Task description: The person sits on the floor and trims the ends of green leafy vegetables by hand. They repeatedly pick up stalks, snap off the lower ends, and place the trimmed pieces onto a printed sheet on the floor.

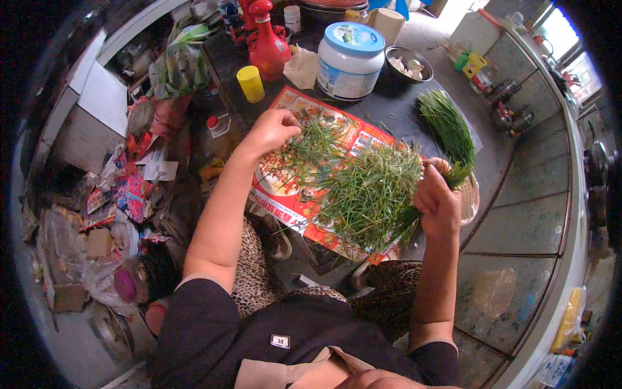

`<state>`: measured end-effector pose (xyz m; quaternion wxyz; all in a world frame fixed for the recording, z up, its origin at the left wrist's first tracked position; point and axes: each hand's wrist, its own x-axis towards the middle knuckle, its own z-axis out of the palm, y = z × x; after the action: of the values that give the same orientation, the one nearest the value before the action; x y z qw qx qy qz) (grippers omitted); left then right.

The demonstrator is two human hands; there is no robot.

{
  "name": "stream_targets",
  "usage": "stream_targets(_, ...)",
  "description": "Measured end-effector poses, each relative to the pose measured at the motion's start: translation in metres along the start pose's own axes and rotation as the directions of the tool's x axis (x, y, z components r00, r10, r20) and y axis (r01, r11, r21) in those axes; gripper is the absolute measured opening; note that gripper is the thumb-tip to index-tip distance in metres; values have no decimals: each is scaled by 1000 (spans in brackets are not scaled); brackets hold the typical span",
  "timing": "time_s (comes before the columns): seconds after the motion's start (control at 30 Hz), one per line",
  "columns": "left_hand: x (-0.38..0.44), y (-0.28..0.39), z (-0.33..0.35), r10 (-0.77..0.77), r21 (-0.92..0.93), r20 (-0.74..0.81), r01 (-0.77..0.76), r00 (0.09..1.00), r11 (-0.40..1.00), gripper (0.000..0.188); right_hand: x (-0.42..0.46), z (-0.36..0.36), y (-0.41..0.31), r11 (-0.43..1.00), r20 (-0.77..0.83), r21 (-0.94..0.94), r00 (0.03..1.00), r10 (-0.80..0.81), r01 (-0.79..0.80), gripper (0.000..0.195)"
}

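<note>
My right hand [436, 202] grips a bunch of thin green stalks, probably garlic chives [457, 175], whose ends stick out above and below the fist. Beside it lies a large loose pile of green and yellowed stalks [371, 194] on a red printed flyer [286, 206]. My left hand [274, 129] is at the far left edge of a smaller heap of green scraps [318, 141], thumb and fingertips close together. Whether a stalk is pinched there is too small to tell. A neat bundle of green chives [447, 124] lies on clear plastic to the right.
On the dark table [396, 99] stand a white tub with a blue lid [351, 61], a metal bowl of garlic bulbs [409, 67], a yellow cylindrical container [250, 83] and a red bottle [269, 46]. Bags and packets [129, 189] crowd the left; a tiled counter side [510, 228] is at right.
</note>
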<state>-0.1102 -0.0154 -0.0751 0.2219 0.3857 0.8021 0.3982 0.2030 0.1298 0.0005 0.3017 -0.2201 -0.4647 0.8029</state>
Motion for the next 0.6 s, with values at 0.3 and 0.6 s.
stream_targets(0.3, -22, 35, -15, 12, -151, 278, 31, 960, 988, 20, 2, -2, 3, 1000, 1, -1, 1000, 9, -9, 13)
stream_targets(0.6, -4, 7, 0, 109, 188, -128, -84, 986, 979, 20, 6, -3, 7, 1000, -27, -27, 1000, 10, -11, 12)
